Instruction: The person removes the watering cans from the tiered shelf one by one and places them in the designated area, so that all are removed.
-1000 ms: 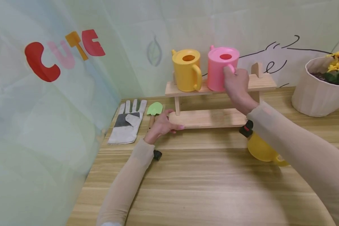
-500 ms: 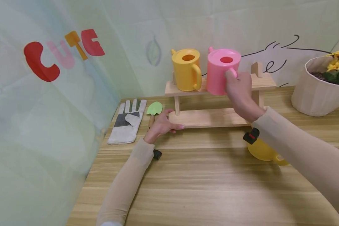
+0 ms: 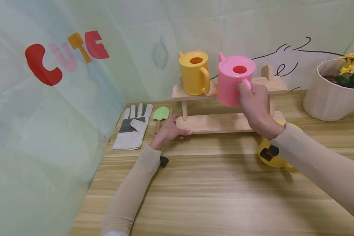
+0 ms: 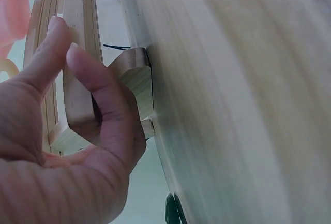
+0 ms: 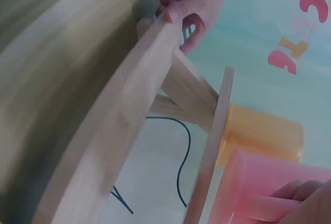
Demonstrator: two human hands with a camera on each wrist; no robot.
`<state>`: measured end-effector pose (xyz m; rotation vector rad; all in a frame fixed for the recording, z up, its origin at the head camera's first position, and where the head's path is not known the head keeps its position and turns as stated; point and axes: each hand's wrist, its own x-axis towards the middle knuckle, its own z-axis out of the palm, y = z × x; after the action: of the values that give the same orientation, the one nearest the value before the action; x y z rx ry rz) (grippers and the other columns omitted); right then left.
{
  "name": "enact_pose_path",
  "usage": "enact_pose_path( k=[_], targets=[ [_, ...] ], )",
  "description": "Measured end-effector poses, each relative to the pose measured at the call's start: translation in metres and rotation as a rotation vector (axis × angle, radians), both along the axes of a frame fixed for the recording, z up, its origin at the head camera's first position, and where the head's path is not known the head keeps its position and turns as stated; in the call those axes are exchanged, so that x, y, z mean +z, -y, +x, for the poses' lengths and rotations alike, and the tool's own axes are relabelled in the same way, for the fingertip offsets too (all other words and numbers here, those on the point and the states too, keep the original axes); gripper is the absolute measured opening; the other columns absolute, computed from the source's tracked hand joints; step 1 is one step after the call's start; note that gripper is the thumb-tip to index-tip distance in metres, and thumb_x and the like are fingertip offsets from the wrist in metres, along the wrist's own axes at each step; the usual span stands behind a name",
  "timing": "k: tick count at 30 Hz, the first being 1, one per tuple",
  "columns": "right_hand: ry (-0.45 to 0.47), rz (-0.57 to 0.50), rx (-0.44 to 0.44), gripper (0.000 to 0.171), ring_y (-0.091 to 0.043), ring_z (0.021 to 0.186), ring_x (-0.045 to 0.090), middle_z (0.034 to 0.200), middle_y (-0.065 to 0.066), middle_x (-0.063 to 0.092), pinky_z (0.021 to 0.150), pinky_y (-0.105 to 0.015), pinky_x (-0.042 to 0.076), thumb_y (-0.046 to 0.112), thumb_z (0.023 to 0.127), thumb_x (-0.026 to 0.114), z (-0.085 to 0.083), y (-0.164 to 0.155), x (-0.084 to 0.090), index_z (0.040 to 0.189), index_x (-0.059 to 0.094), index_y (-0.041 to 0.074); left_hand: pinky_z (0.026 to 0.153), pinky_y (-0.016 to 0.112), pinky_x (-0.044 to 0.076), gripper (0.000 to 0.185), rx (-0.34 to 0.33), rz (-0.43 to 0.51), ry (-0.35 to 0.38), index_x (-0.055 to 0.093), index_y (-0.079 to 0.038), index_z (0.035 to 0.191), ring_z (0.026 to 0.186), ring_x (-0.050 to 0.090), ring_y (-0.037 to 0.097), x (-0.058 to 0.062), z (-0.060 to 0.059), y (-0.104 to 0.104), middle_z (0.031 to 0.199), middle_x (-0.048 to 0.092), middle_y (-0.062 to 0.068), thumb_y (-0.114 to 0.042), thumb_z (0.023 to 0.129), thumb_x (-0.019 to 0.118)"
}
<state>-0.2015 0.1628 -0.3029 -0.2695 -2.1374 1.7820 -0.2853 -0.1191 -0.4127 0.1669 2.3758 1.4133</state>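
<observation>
Right hand (image 3: pixel 255 105) grips the pink watering can (image 3: pixel 233 83) by its handle, lifted just off the wooden rack (image 3: pixel 224 123); left hand (image 3: pixel 168 130) clasps the rack's lower board. Next, probably carry it clear of the yellow can (image 3: pixel 194 72).

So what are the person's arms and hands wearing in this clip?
Both arms are covered to the wrist by thin, close-fitting beige sleeves. The left hand and right hand are bare, with no gloves or rings visible. The left fingernails look pale pink. A small black device sits under each wrist; the right one shows a red mark.
</observation>
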Motion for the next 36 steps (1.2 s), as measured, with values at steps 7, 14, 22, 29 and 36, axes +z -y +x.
enact_pose_path(
  k=[7,14,22,29,36],
  targets=[
    [-0.016,0.001,0.013,0.043,-0.012,0.052,0.039,0.052,0.009,0.044,0.046,-0.028,0.028,0.021,0.104,0.047,0.017,-0.003,-0.006,0.062,0.047,0.016,0.057,0.018,0.059,0.106,-0.002,-0.002,-0.01,0.03,-0.003,0.168,0.066,0.065,0.011,-0.002,-0.001,0.0,0.138,0.062,0.028,-0.009,0.085,0.096],
    [-0.012,-0.026,0.019,0.043,-0.015,0.054,0.039,0.053,0.008,0.044,0.047,-0.029,0.029,0.019,0.105,0.045,0.032,-0.005,-0.011,0.062,0.048,0.014,0.056,0.019,0.06,0.106,0.005,0.005,-0.01,0.031,-0.003,0.168,0.072,0.066,0.014,-0.002,-0.001,-0.001,0.14,0.06,0.029,-0.008,0.084,0.096],
    [-0.018,-0.033,0.052,0.045,-0.017,0.052,0.035,0.052,0.006,0.042,0.045,-0.032,0.025,0.021,0.106,0.045,0.049,-0.007,-0.02,0.062,0.048,0.011,0.056,0.018,0.06,0.105,0.013,0.007,-0.001,0.033,-0.004,0.168,0.072,0.066,0.014,-0.002,-0.001,-0.002,0.141,0.06,0.029,-0.007,0.084,0.096],
    [0.014,-0.034,-0.002,0.044,-0.013,0.05,0.035,0.05,0.008,0.043,0.043,-0.031,0.022,0.019,0.103,0.049,0.061,-0.003,-0.028,0.06,0.048,0.013,0.058,0.019,0.061,0.105,0.023,-0.003,0.006,0.032,-0.005,0.168,0.079,0.067,0.016,-0.002,-0.002,-0.002,0.143,0.059,0.028,-0.008,0.084,0.096],
    [0.032,-0.014,-0.049,0.048,-0.008,0.048,0.035,0.048,0.01,0.042,0.043,-0.026,0.022,0.016,0.101,0.051,0.071,-0.002,-0.04,0.054,0.047,0.015,0.058,0.019,0.061,0.105,0.027,-0.004,0.01,0.033,-0.005,0.167,0.086,0.068,0.019,-0.002,-0.003,-0.003,0.141,0.06,0.027,-0.008,0.084,0.096]
  ],
)
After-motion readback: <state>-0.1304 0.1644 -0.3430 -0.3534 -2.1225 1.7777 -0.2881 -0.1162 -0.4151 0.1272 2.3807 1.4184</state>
